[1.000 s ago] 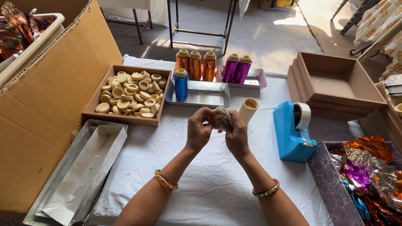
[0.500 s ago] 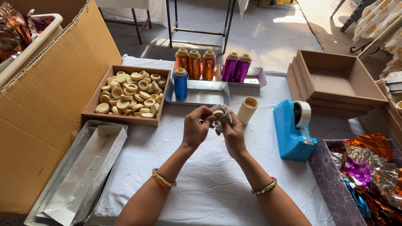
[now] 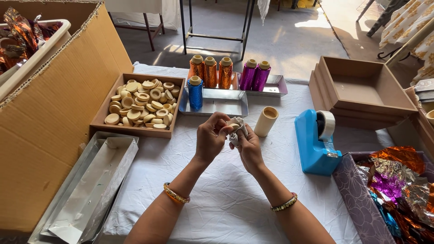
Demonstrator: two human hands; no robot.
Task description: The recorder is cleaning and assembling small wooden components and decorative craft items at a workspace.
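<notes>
**Head view: our hands wrap a small round piece**

Head view shows us holding a small round piece (image 3: 234, 123) up over the white surface (image 3: 217, 199), with a bit of silvery foil (image 3: 236, 135) bunched around it. Our left hand (image 3: 210, 138) curls shut around one side, fingers pinching the piece. Our right hand (image 3: 247, 147) closes on the foil from below.

We think the wrapping is only partly done, since the pale top of the piece still shows. Lots of bare round pieces (image 3: 141, 103) wait in the wooden tray (image 3: 100, 123) to our left. Shiny spools (image 3: 210, 71) in orange, blue and purple stand behind our hands. A plain cream tube (image 3: 266, 121) stands just beside our right hand. A blue tape holder (image 3: 315, 142) sits further right, near a box of coloured foil (image 3: 393, 180).
</notes>
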